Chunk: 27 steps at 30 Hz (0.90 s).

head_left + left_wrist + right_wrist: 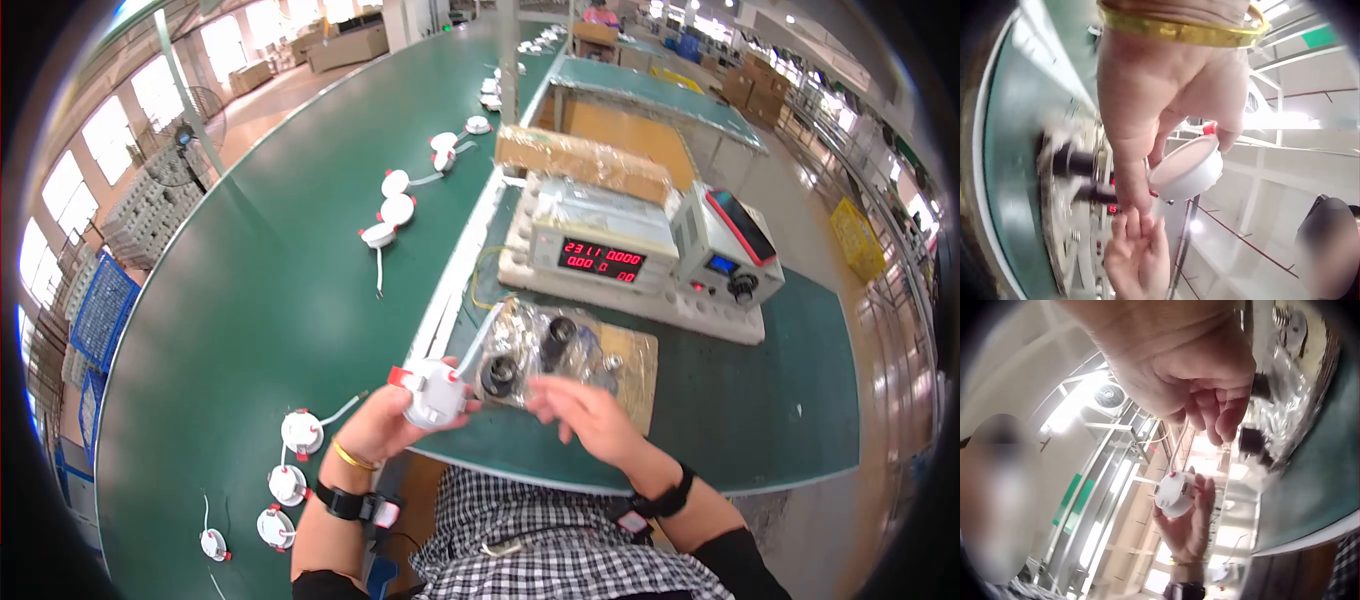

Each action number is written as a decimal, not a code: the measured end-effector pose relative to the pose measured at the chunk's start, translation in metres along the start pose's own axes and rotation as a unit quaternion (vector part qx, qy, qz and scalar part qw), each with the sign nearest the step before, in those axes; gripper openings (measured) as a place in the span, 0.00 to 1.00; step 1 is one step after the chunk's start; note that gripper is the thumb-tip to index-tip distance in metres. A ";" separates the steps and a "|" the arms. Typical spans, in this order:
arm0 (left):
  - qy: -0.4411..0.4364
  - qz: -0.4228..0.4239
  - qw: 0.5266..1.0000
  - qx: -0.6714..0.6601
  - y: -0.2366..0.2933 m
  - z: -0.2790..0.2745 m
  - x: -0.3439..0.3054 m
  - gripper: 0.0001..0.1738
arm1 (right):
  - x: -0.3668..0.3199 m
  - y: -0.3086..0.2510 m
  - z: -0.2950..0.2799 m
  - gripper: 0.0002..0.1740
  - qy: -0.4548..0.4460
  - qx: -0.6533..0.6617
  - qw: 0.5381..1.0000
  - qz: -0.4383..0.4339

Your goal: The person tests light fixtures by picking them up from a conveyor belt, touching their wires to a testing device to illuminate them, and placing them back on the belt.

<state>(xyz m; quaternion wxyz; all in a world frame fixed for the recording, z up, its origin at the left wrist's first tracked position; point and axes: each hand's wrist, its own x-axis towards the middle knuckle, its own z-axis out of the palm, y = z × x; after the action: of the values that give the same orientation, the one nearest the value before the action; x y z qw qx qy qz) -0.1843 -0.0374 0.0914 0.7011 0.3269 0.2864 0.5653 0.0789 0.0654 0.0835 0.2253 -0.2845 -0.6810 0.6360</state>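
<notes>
The left hand point(385, 425) grips a round white lamp unit point(436, 396) by its edge, with red clips at its side and a white cable point(482, 340) rising toward the plastic-wrapped board. In the left wrist view the lamp point(1188, 169) sits between thumb and fingers. The right hand point(590, 415) hovers right of the lamp, over the board's near edge, fingers loosely bent and holding nothing. In the right wrist view the right hand point(1191, 375) is apart from the lamp point(1174, 494); whether it touches the cable cannot be told.
Black sockets point(500, 374) stand on the wrapped board point(640, 375). Behind are a meter with red digits point(602, 260) and a second instrument point(728, 262). More white lamps point(302, 432) with cables lie on the green table point(250, 320) at the left and farther back.
</notes>
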 end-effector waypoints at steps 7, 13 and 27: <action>-0.109 -0.116 0.967 -0.198 -0.097 0.052 0.025 0.41 | -0.015 -0.028 0.001 0.19 0.190 0.196 0.957 -0.100; -0.078 -0.169 0.970 0.155 -0.104 0.063 0.041 0.34 | -0.048 -0.017 -0.020 0.13 0.194 -0.011 0.979 -0.054; 0.006 0.355 0.655 0.667 -0.085 0.110 0.081 0.29 | -0.063 0.003 -0.013 0.14 0.223 -0.025 0.974 -0.032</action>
<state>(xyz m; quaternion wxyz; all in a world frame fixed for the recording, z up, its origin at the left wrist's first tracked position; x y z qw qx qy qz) -0.0324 0.0149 0.0911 0.0387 0.7803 0.4527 0.4298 0.1341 0.0327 0.0856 0.3846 -0.4032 -0.6379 0.5315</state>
